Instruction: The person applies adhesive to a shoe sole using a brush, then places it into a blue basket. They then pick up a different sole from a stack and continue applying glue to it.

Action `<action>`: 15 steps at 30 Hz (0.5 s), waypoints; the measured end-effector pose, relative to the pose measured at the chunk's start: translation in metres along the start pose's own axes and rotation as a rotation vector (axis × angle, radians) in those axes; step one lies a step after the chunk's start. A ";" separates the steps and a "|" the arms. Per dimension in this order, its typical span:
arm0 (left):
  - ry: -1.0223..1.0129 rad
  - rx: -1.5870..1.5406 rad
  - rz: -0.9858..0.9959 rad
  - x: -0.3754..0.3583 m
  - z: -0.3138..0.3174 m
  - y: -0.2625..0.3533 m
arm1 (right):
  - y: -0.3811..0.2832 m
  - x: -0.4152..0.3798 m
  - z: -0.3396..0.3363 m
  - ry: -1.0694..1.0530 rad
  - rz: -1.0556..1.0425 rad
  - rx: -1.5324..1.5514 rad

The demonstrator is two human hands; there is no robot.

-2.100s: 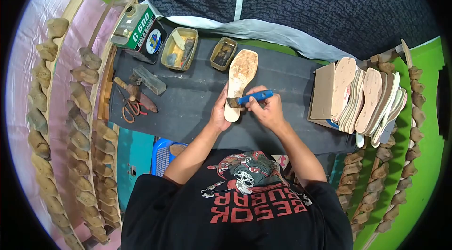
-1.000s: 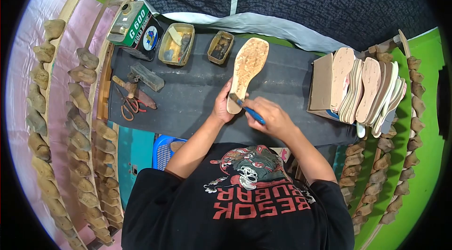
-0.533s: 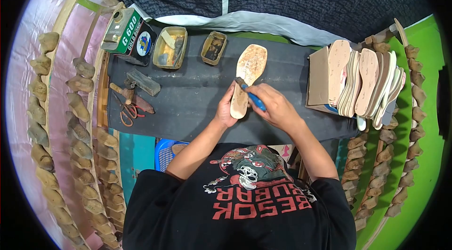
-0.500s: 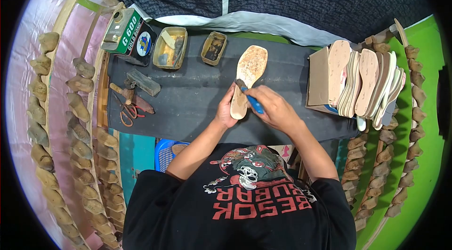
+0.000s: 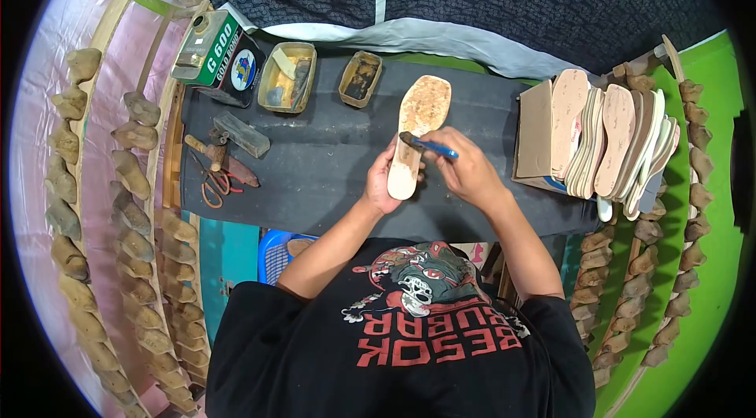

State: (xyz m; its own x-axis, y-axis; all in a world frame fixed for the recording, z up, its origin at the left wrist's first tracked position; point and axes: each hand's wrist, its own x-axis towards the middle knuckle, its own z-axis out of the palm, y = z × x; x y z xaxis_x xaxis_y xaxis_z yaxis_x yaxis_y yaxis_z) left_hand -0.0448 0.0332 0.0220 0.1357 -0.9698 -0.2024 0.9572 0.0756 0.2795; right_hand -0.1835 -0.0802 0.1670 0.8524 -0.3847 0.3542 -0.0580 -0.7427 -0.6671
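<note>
My left hand [image 5: 381, 181] grips a pale shoe sole [image 5: 426, 103] by the side of its narrow heel half, holding it above the dark work table [image 5: 315, 174]. Brown, patchy stains cover the wide front part of the sole. In my right hand [image 5: 466, 169] is a brush with a blue handle [image 5: 438, 149]. Its dark bristles touch the sole near the waist, at the left edge. The fingers of my right hand are closed round the handle.
At the back left stand a G 600 can [image 5: 219, 55] and two open tubs [image 5: 285, 78]. A hammer [image 5: 206, 152], red-handled pincers [image 5: 228, 182] and a grey block [image 5: 242, 136] lie left. A cardboard box [image 5: 535, 130] of soles stands right; shoe lasts [image 5: 135, 207] line racks on both sides.
The brush handle has swung from pointing down toward me to lying nearly level, pointing right. My right hand has shifted slightly right and up. The sole stays almost in place.
</note>
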 end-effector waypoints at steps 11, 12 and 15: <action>0.035 -0.012 0.021 -0.003 0.009 -0.007 | -0.019 -0.022 0.017 -0.038 -0.065 0.064; 0.033 -0.007 0.016 -0.004 0.008 -0.007 | -0.016 -0.023 0.017 -0.031 -0.050 0.079; -0.164 -0.075 -0.041 -0.003 0.005 -0.006 | -0.003 -0.023 0.013 0.000 -0.002 0.085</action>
State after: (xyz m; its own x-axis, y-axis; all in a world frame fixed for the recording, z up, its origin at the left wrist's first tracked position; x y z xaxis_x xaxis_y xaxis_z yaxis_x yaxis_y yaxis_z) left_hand -0.0526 0.0341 0.0254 0.0581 -0.9968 -0.0544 0.9784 0.0460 0.2017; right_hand -0.1962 -0.0624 0.1524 0.8522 -0.3836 0.3558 -0.0121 -0.6943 -0.7196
